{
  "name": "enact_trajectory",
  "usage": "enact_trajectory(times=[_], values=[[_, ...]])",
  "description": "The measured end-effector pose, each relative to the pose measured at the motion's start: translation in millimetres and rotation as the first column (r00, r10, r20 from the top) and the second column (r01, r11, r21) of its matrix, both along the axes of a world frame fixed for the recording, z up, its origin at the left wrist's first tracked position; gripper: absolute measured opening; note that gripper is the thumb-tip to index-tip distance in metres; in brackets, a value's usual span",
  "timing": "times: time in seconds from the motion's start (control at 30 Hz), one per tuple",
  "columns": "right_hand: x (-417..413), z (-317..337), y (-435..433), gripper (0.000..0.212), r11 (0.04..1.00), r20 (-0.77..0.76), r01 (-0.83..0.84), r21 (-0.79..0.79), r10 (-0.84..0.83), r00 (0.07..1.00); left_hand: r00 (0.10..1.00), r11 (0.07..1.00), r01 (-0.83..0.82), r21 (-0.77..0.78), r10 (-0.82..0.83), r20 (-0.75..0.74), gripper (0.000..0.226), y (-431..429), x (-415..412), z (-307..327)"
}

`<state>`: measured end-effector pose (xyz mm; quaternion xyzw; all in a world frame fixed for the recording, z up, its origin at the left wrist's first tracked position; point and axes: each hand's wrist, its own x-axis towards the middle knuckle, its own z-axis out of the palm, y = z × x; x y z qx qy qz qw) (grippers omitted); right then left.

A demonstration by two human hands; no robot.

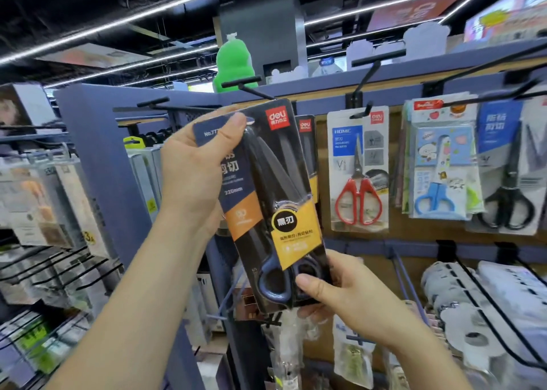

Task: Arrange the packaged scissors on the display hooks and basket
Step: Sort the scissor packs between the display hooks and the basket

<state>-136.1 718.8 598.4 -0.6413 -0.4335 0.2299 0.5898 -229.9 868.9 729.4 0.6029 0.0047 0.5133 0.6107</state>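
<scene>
I hold a black and yellow pack of blue-handled scissors [284,212] up in front of the shelf, tilted slightly. My left hand [192,176] grips its upper left edge, thumb on the top of the card. My right hand [334,295] pinches its bottom end at the handles. A black display hook [251,89] sticks out just above the pack's top. Behind it hangs another black pack [306,141] of the same kind. To the right hang red-handled scissors [358,170], blue children's scissors [441,165] and black scissors [509,176].
Several black hooks [376,61] jut from the blue panel along the top. Wire racks with boxed goods [44,200] fill the left side. Lower right hooks hold white tape rolls [467,307]. A green plush toy [233,61] stands on the shelf top.
</scene>
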Motion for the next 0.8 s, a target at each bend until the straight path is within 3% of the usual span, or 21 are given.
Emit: enact_trajectory(times=[0.13, 0.4, 0.63, 0.8], values=[[2, 2, 1, 0.013, 1.0, -0.071, 0.001, -0.008, -0.001, 0.997, 0.998, 0.994, -0.047, 0.097, 0.051, -0.038, 0.008, 2, 6, 11], [-1, 2, 2, 0.017, 1.0, -0.276, 0.0, 0.011, 0.003, 0.961, 0.979, 0.996, 0.089, 0.021, -0.084, -0.187, 0.005, 15, 19, 25], [-4, -1, 2, 0.014, 0.999, -0.397, 0.022, 0.028, -0.009, 0.918, 0.954, 0.995, 0.101, 0.0, -0.097, -0.282, 0.014, 21, 38, 21], [-2, -1, 9, 0.008, 0.967, -0.37, 0.238, 0.089, -0.189, 0.91, 0.877, 0.95, -0.215, 0.226, 0.29, -0.384, 0.027, 34, 51, -14]])
